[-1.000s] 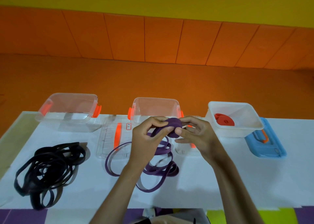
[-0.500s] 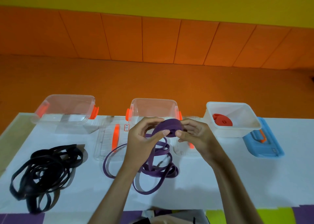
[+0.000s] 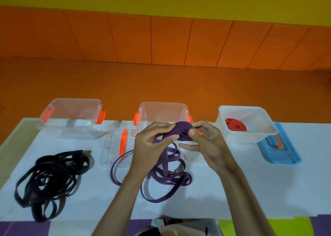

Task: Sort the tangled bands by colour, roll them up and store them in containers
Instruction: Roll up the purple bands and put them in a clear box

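1. At the far left of the white desk lies a tangle of black bands, spread loosely in overlapping loops near the front edge.
2. Behind that tangle, at the back edge of the desk, stands a clear container with orange latches, open at the top.
3. Just to its right a clear lid with an orange handle lies flat on the desk.
4. In the middle, at the back edge, stands a second clear container with orange latches, also open.
5. The left hand is raised in front of this container, its fingers and thumb closed on a strip of purple band that leads into the roll.
6. The purple roll is held up between both hands, above the desk and just in front of the middle container.
7. Below the hands the loose purple bands trail down from the roll and lie in loops on the desk, one loop reaching left under the edge of the clear lid.
8. The right hand pinches the right side of the roll with thumb and forefinger, the other fingers curled below it.
9. Further right stands a white container, open, with a rolled red band inside.
10. A blue lid with an orange handle lies just beside the white container, on its right, partly behind it.
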Motion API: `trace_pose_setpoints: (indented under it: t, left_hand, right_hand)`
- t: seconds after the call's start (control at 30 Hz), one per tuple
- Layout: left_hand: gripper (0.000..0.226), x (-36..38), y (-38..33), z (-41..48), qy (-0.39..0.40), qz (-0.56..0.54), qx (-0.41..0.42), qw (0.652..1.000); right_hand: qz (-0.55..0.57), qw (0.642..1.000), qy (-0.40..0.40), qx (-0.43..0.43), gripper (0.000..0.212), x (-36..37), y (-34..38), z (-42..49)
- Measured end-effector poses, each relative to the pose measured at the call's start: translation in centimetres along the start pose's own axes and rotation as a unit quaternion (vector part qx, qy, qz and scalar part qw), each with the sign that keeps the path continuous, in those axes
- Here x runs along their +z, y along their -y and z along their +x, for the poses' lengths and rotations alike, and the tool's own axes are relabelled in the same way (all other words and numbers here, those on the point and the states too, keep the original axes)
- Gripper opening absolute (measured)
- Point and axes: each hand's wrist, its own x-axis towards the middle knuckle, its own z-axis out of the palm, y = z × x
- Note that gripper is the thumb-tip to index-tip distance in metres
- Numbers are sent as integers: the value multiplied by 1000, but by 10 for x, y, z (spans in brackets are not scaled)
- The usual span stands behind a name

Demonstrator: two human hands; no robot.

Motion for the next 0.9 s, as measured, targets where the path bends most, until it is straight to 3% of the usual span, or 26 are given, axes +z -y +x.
trace_pose_setpoints:
  t: [0.27,0.43,0.6,0.77,0.9]
  left_hand:
    - [28,4,-1,-3,26,3,-23,999]
    - [28,5,-2,-2,30,-34,-47,998]
    - [41,2,1,0,77,0,-39,996]
    - [44,2,3,-4,66,44,-40,996]
    - [28,8,2,-6,60,101,29,993]
  right_hand:
    - [-140,989,45,6,32,-19,4,-4]
    - [-105,993,46,-13,26,-21,7,-5]
    - [-51,998,21,-19,27,-15,-3,-7]
    - [-209,976,64,-4,21,-25,7,-6]
    - [-214,975,51,-29,28,-24,10,-7]
